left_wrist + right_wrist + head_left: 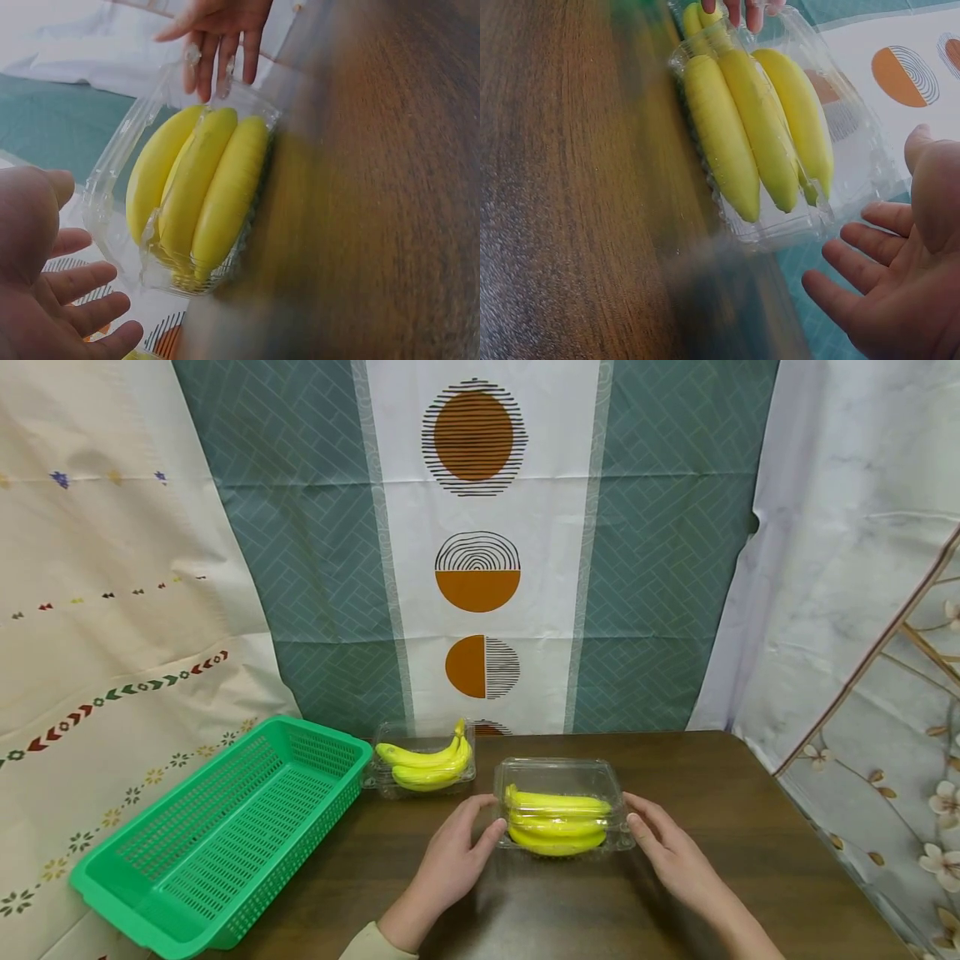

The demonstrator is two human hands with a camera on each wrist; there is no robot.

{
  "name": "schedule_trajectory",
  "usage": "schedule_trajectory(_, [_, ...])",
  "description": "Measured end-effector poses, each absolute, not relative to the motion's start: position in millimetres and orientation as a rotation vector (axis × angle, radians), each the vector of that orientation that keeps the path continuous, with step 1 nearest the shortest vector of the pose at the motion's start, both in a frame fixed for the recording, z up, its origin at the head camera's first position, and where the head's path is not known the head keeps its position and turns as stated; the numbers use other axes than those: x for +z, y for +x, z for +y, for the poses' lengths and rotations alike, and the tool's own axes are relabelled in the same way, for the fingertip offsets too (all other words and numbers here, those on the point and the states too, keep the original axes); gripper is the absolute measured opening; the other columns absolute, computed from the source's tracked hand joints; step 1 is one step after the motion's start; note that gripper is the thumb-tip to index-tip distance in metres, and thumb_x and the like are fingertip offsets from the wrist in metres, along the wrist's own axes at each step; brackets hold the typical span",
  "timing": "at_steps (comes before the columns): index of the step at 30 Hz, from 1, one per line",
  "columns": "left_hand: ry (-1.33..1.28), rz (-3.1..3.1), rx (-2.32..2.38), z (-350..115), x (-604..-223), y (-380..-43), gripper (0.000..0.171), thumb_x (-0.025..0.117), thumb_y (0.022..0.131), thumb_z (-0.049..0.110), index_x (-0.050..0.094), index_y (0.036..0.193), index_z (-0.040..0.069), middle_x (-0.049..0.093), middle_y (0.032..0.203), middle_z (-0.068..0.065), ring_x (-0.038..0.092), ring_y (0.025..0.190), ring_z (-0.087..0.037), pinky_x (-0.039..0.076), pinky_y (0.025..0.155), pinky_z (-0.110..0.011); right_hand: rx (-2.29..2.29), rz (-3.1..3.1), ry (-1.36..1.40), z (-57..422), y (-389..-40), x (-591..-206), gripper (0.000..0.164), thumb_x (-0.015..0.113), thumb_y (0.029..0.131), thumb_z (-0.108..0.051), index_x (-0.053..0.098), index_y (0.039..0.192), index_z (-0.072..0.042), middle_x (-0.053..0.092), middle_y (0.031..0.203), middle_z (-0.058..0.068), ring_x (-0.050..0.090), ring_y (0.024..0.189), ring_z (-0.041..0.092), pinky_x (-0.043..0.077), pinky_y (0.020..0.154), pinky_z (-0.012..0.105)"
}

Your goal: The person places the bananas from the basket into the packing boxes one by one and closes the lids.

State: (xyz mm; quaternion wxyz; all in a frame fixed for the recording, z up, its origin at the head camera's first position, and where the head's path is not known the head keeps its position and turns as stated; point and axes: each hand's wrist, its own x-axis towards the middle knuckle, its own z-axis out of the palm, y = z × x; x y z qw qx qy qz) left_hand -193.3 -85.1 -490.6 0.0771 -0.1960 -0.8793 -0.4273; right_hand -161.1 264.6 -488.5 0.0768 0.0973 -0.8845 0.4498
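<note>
A clear plastic clamshell container holding a bunch of yellow bananas sits on the table between two hands. The left hand is at its left side, thumb and fingers spread. On the other side, the right hand faces it with fingers likewise extended. Seen from the left wrist, a small gap shows between the left fingers and the plastic. The right wrist view has the right fingers relaxed beside the container's end. Neither hand grips anything.
A second clear container with bananas stands farther back, left of the first. Beside it, a green perforated plastic basket lies along the left side of the brown wooden table. Patterned cloths hang behind and at both sides.
</note>
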Motion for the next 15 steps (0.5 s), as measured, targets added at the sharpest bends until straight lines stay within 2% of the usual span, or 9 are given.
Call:
schedule_trajectory(8, [-0.578,-2.673,-1.293,-85,-494,-193,0.05,0.061,0.114,0.045,0.061,0.15,0.01,0.063,0.153,-0.009,0.056,0.145,-0.036,0.046,0.115,-0.066,1.365,-2.687,0.266,263,-162,-490,0.056,0.048,0.12,-0.037,0.047,0.165,-0.003,0.048,0.165,0.024,0.05,0.148,0.049,0.045,0.113,0.068])
schedule_trajectory(14, [-0.58,-2.692,-1.288,-84,-495,-194,0.047,0.062,0.115,0.04,0.062,0.15,0.009,0.062,0.153,-0.01,0.056,0.145,-0.037,0.046,0.114,-0.066,1.391,-2.703,0.291,269,-168,-499,0.062,0.047,0.119,-0.046,0.045,0.166,-0.005,0.045,0.166,0.026,0.048,0.149,0.052,0.043,0.113,0.073])
schedule_trajectory(15, [-0.58,-2.691,-1.287,-84,-495,-194,0.046,0.062,0.115,0.039,0.062,0.15,0.009,0.062,0.153,-0.01,0.056,0.145,-0.037,0.046,0.114,-0.066,1.389,-2.679,0.321,272,-172,-506,0.059,0.049,0.119,-0.043,0.046,0.166,-0.006,0.047,0.165,0.025,0.05,0.147,0.049,0.048,0.112,0.067])
